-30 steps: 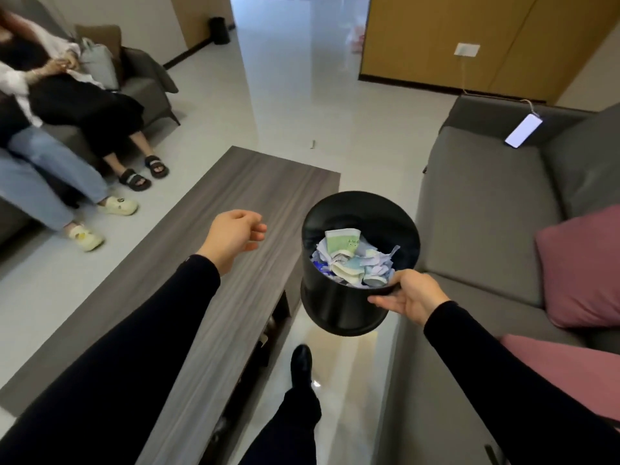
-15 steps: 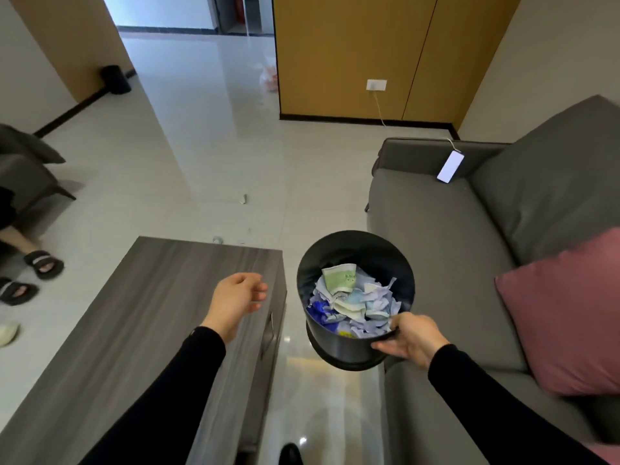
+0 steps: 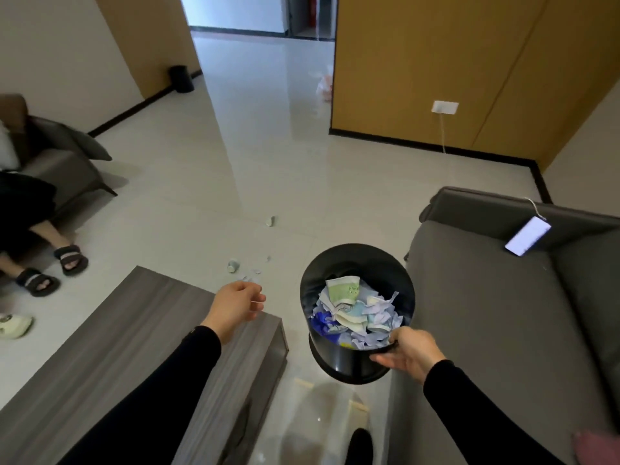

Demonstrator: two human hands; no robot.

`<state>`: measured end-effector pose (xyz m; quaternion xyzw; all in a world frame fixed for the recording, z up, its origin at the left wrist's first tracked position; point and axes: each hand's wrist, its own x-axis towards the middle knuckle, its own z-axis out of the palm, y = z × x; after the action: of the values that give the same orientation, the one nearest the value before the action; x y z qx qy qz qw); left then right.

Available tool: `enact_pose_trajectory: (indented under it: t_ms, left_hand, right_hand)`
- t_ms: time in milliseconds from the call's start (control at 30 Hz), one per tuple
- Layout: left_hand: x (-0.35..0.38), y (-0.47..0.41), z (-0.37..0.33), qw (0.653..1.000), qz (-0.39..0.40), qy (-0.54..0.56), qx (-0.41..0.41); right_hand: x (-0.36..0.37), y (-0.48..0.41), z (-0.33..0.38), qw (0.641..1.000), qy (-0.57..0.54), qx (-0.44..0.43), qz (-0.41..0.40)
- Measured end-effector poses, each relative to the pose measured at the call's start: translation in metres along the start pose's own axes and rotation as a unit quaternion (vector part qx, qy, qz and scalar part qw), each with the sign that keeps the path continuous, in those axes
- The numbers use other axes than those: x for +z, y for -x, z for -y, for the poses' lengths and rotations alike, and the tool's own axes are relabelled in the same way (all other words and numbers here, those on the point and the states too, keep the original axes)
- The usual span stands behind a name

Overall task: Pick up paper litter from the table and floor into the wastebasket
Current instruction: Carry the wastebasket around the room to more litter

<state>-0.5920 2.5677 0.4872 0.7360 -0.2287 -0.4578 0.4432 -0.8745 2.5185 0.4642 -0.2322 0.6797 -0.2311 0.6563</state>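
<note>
My right hand [image 3: 407, 352] grips the near rim of a black wastebasket [image 3: 339, 270], held in the air between table and sofa. Crumpled paper and paper cups [image 3: 352, 313] fill its lower part. My left hand [image 3: 236, 305] hovers over the far corner of the grey wooden table [image 3: 134, 337], fingers loosely curled, holding nothing. On the tiled floor beyond the table lie a crumpled paper ball [image 3: 232, 265], small paper scraps [image 3: 256, 271] and another paper piece [image 3: 270, 221] farther off.
A grey sofa [image 3: 496, 313] stands at the right with a phone [image 3: 528, 235] on its armrest, cable running to a wall socket. A seated person's sandalled feet [image 3: 53, 270] are at the left beside an armchair. Another black bin [image 3: 181, 78] stands by the far wall.
The view has moved forward and tilted up past the table's far end, bringing floor litter into sight. Both hands and the wastebasket keep their pose relative to me.
</note>
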Motion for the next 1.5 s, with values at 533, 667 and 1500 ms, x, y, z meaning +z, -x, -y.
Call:
enact_pose_trajectory:
  t_ms: [533, 667, 1500]
  left_hand:
    - [0.051, -0.245, -0.11, 0.992, -0.088, 0.068, -0.059]
    - [0.05, -0.327, -0.15, 0.99, -0.084, 0.081, -0.084]
    - [0.112, -0.865, -0.039, 0.961, -0.149, 0.092, -0.212]
  right_hand:
    - [0.109, -0.204, 0.25, 0.993, 0.108, 0.012, 0.043]
    - [0.157, -0.251, 0.313, 0.992, 0.12, 0.029, 0.041]
    - [0.419, -0.815, 0.405, 0.955, 0.242, 0.136, 0.103]
